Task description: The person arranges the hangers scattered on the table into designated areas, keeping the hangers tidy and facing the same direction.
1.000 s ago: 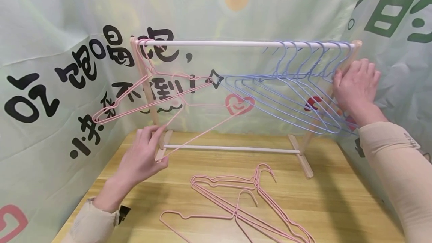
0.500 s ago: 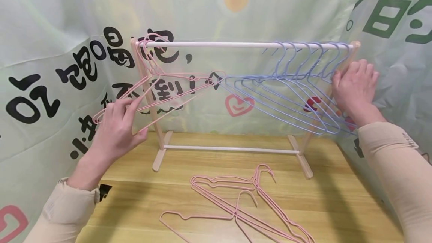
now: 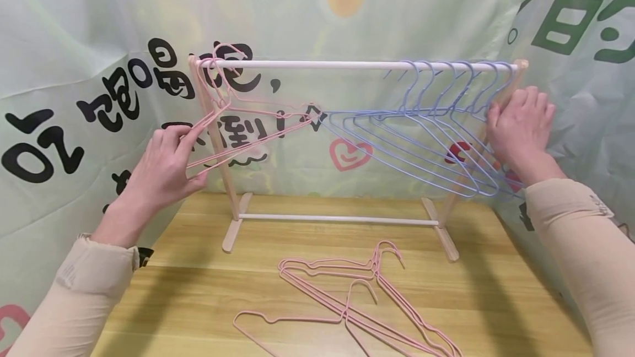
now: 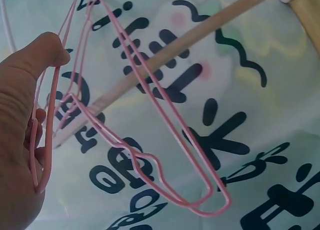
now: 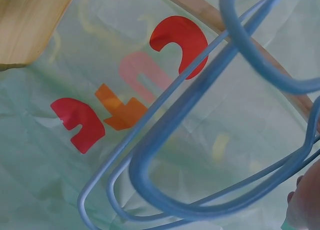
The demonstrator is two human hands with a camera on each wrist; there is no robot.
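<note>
In the head view my left hand [image 3: 166, 167] holds one end of a pink wire hanger [image 4: 50, 125] between thumb and fingers. The hanger's hook rises a little above the left end of the rail. Two more pink hangers [image 4: 165, 115] hang on the rail just beyond it and overlap it in the head view. My right hand [image 3: 523, 128] grips the right wooden post of the small clothes rack [image 3: 317, 64]. Several blue hangers [image 3: 421, 120] hang at the rail's right end, beside that hand; their corners fill much of the right wrist view.
Several pink hangers [image 3: 329, 291] lie in a loose pile on the wooden table [image 3: 198, 302], in front of the rack. A white lower bar [image 3: 337, 218] joins the rack's feet. Printed cloth [image 3: 297, 10] closes off the back and sides.
My left hand has moved left and up with the pink hanger, bringing its hook to the rail's left end beside the other pink ones. The right hand has stayed at the post.
</note>
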